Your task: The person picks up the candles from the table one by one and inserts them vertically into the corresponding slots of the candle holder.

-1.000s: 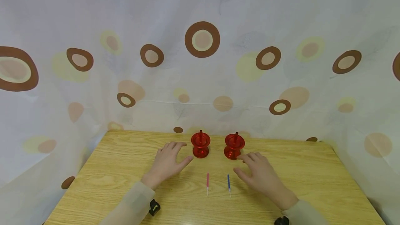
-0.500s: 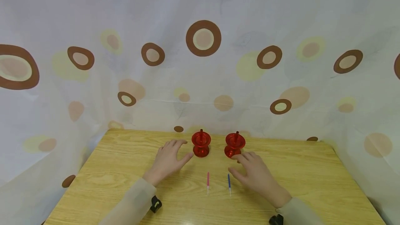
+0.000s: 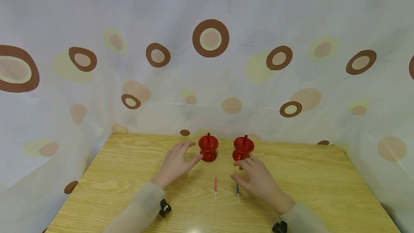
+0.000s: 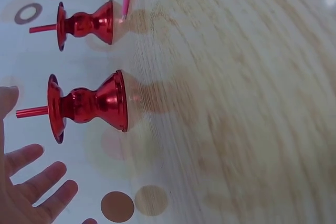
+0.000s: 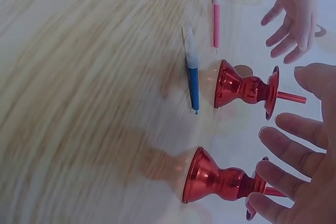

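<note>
Two shiny red candle holders, each with a wide dish and a thin upright stem, stand side by side at the table's back: the left candle holder [image 3: 208,148] and the right candle holder [image 3: 243,147]. My left hand [image 3: 174,164], fingers spread, is beside the left one; its thumb tip reaches that holder's base in the head view, and contact is unclear. My right hand [image 3: 260,181] hovers with loosely bent fingers in front of the right one, holding nothing. A pink birthday candle [image 3: 215,186] lies between the hands. The blue birthday candle [image 5: 194,85] is partly covered by my right thumb in the head view.
A light wood table [image 3: 119,190] fills the lower part of the head view. Behind it and along both sides hangs a pale curtain [image 3: 181,6] printed with brown rings and dots. A small black device [image 3: 165,208] sits at each wrist.
My right hand has shifted left, so its thumb now overlaps the blue candle's far end. My left hand has edged slightly right toward the left candle holder. Holders and candles stay put.
</note>
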The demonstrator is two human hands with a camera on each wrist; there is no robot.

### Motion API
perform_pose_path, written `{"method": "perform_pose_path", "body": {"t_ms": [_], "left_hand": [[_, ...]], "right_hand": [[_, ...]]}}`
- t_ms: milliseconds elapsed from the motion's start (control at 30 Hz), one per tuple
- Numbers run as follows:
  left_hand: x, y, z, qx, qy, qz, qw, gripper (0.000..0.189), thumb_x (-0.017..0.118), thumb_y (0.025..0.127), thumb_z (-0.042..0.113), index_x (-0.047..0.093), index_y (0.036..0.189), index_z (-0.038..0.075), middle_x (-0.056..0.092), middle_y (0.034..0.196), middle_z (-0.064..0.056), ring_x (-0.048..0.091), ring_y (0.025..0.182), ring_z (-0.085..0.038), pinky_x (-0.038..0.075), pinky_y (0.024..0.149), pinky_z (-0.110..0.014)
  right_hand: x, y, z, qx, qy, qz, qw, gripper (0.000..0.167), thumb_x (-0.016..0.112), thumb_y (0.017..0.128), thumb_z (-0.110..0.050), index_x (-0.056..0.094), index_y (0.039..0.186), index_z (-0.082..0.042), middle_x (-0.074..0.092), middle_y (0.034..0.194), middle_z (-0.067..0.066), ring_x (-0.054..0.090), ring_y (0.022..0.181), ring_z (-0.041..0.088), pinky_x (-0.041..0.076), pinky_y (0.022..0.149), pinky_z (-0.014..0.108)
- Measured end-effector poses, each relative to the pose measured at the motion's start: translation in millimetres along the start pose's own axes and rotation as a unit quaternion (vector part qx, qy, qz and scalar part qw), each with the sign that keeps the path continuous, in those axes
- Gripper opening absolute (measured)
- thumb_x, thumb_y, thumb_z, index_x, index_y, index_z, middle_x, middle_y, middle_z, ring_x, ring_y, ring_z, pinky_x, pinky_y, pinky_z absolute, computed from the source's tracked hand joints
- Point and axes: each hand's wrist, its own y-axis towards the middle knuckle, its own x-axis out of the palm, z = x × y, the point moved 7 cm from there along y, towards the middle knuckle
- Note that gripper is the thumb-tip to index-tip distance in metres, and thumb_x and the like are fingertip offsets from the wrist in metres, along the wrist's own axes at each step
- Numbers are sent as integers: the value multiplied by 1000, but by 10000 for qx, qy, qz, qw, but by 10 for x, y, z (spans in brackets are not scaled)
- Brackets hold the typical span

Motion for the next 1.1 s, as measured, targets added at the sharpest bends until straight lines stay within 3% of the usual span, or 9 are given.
{"method": "perform_pose_path", "body": {"t_ms": [433,567,767,1100], "left_hand": [[9,98,22,-57,-194,60,9998,61,66,98,54,59,144,14,61,145,-8,53,137,-35,39,110,-64],[8,120,36,20,-224,60,9997,64,65,99,55,58,145,12,59,146,-9,52,138,-35,39,110,-66],[7,151,58,109,-198,91,9997,64,66,98,55,57,146,12,59,147,-9,52,138,-36,41,109,-66],[72,205,17,-8,-364,-27,9993,65,67,98,54,56,147,13,58,148,-10,51,139,-36,38,112,-65]], "right_hand": [[78,22,-79,-65,263,44,9996,29,81,90,-28,73,110,-9,70,97,3,63,95,19,51,97,56],[115,30,-96,13,224,-58,9997,29,81,91,-30,73,111,-10,73,102,2,62,95,18,51,91,49],[125,49,-148,57,352,-65,9993,24,80,92,-28,74,108,-11,72,98,0,60,91,16,51,87,45],[176,62,-209,85,581,-133,9982,20,80,93,-26,75,105,-11,71,95,0,58,88,15,50,79,40]]}}
